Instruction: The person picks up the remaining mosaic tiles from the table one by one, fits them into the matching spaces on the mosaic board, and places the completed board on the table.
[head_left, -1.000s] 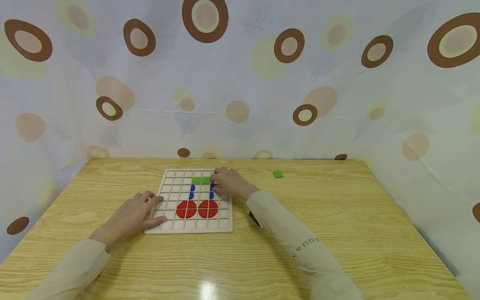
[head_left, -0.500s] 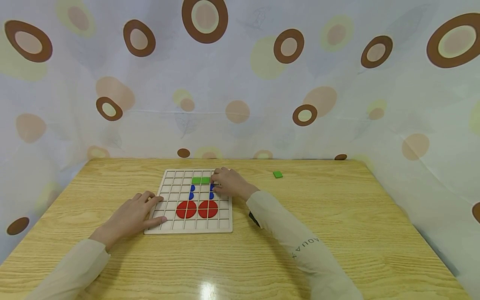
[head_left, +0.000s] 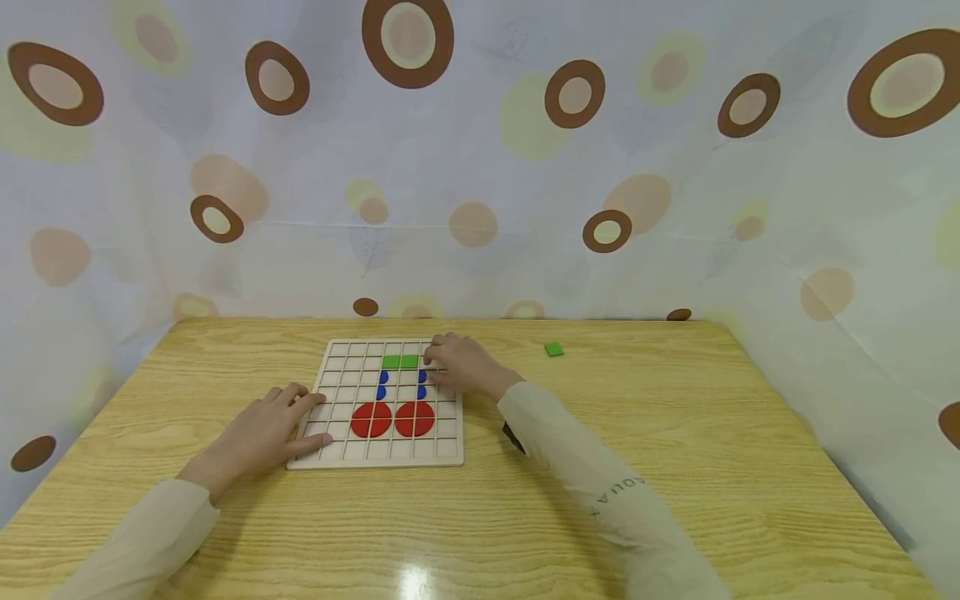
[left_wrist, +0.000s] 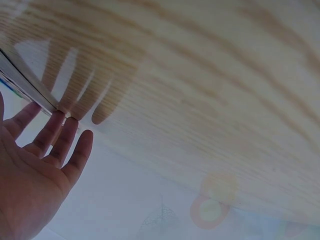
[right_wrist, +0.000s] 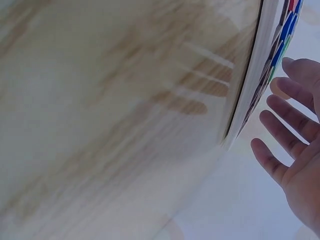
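A white gridded board (head_left: 442,450) lies on the table with coloured pieces set in its cells. Two red discs (head_left: 371,419), each crossed by grid lines, sit lowest. Above them stand two columns of blue half-round pieces (head_left: 383,377), then a row of green squares (head_left: 400,362). My left hand (head_left: 258,429) rests thumb and fingertips on the board's left edge. Over the upper right part hovers or rests my right hand (head_left: 465,365), hiding some cells beside the green row. In the right wrist view that hand's fingers (right_wrist: 272,112) are spread and relaxed, with nothing visible held.
A loose green square (head_left: 553,349) lies on the wooden table (head_left: 675,433), right of the board. A patterned curtain (head_left: 480,167) closes off the back and sides. Something dark (head_left: 513,437) shows under the right sleeve at the wrist.
My right hand has shifted slightly right, showing more of the upper right blue piece. The left hand stays in place on the board.
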